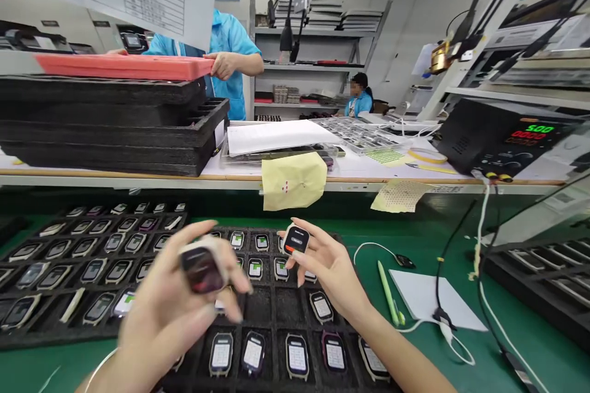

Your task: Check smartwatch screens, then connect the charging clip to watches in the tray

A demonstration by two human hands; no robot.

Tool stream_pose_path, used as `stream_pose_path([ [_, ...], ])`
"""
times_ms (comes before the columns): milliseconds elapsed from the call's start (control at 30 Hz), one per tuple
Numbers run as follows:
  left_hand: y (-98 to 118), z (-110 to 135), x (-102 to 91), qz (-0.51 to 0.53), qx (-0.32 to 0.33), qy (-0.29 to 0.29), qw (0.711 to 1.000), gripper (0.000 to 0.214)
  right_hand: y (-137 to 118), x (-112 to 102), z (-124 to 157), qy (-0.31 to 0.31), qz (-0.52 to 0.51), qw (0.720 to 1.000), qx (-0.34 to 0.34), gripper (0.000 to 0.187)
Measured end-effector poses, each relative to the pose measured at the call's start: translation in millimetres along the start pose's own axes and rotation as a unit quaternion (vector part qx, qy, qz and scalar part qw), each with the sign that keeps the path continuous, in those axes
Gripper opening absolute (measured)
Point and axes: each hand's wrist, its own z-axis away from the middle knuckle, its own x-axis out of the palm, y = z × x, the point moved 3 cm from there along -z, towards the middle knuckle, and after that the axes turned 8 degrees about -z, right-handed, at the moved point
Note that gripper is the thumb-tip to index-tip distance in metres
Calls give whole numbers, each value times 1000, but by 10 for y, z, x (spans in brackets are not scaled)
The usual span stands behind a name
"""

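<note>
My left hand point(170, 313) is blurred by motion and is closed round a watch body with a dark red screen point(201, 269), held above a black foam tray point(276, 310). My right hand point(329, 270) pinches a second watch body point(295, 239) with a dark screen and an orange mark, just over the same tray. The tray's pockets hold several watch bodies with lit screens point(297, 356). Another black tray point(92, 258) full of watch bodies lies to the left.
A green pen point(388, 291), a white pad point(426, 298) and cables point(454, 344) lie on the green mat at right. Stacked black trays point(110, 129) and a power supply point(502, 138) sit on the raised shelf. A person in blue holds a red tray point(120, 66).
</note>
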Motion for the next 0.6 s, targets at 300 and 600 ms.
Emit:
stream_pose_path([
  [300,-614,-437,196,43,-82,-99,991,51,-18,14,34,0,48,999,-10,43],
  [600,-596,-411,214,49,-74,-125,988,46,14,-19,30,47,112,992,-22,22],
])
